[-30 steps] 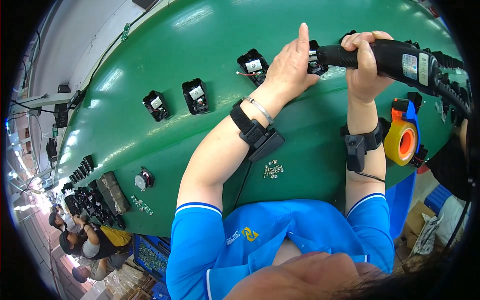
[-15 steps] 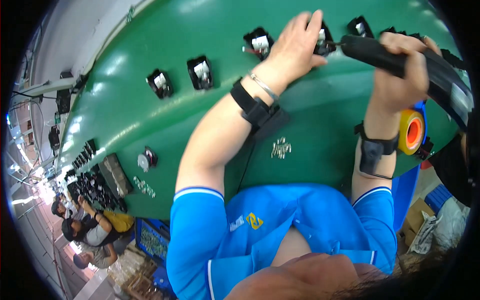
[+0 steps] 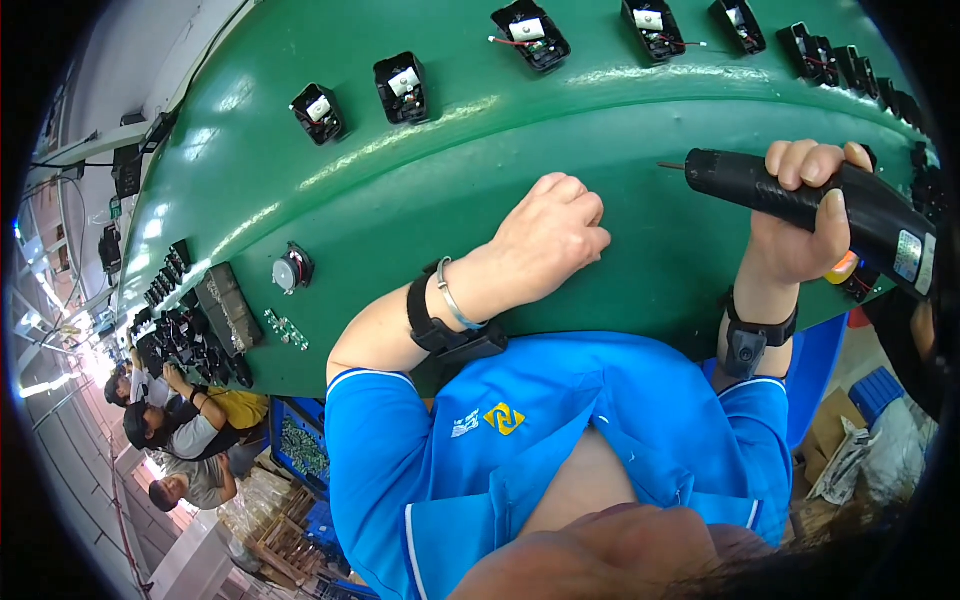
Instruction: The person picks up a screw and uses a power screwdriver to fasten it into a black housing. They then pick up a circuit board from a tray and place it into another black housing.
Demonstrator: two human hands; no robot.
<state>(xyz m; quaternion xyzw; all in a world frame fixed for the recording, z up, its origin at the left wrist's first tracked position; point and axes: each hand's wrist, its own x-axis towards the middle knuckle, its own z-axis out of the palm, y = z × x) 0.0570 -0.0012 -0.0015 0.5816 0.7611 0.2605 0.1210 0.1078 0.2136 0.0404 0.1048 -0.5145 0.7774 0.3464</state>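
The smooth green worktop curves away to the left, where its far edge meets a pale wall, and its near edge runs along the front of the person's blue short-sleeved shirt. Along the far side stand black, open, box-shaped plastic housings, five of them well apart, each with a pale metal plate inside; further right, more black housings stand close together toward the edge. A broad stretch of green lies between these housings and the hands, giving room sideways and forward. Near the left end sit a round silver-and-black speaker, small green circuit boards, a grey-brown rectangular block and a heap of black plastic parts. A blue plastic bin is beyond the near edge at the right.

The left hand is low over the middle of the worktop, knuckles up and fingers curled under; its fingertips are hidden, so I cannot tell whether they pinch anything. The right hand wraps around a thick, black, tapered electric screwdriver, fingers over the top and thumb along the near side. The screwdriver is right of the left hand, its thin metal bit pointing left, apart from the housings.
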